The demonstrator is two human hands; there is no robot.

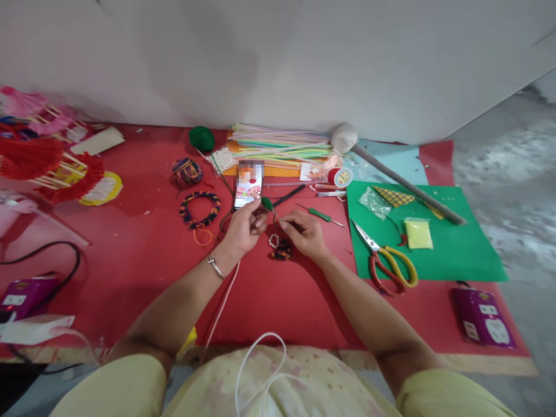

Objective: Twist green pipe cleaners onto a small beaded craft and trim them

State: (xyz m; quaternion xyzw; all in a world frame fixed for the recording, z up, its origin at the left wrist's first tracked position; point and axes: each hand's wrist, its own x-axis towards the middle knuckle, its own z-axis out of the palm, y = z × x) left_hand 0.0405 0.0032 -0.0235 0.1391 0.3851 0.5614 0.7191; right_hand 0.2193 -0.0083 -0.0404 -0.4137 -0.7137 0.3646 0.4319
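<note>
My left hand (244, 227) is closed in a pinch around green yarn near a green-handled crochet hook (269, 207). My right hand (305, 231) is also pinched, gripping the thin end of that hook or the yarn; I cannot tell which. Between the hands on the red mat (130, 255) lies a small dark multicoloured crocheted piece with white beads (280, 247). A phone (248, 185) with its screen lit leans just beyond my left hand. A multicoloured crocheted ring (200, 208) lies to the left.
A green yarn ball (201, 138), a multicoloured yarn ball (186, 171), a bundle of straws (282, 147) and a pearl string sit at the back. Scissors (386, 260) and small bags lie on a green sheet (452, 249). Purple power strips (482, 315) flank the mat.
</note>
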